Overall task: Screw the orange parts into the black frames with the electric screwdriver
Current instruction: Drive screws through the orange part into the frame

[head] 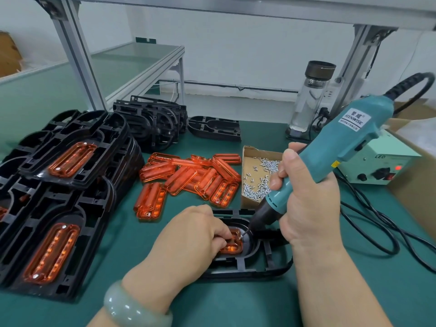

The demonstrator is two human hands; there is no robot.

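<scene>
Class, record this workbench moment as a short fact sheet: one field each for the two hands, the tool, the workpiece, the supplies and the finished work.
left hand: holds the orange part down inside the black frame
right hand: grips the electric screwdriver, tilted
tool tip: at a screw on the orange part
supplies: box of screws and loose orange parts beyond the frame
finished: stacked frames with orange parts fitted, on the left

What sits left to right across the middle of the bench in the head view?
Stacked black frames with orange parts fitted → loose pile of orange parts → cardboard box of screws → power supply box marked LED. The electric screwdriver is left out because it overlaps the last two.
</scene>
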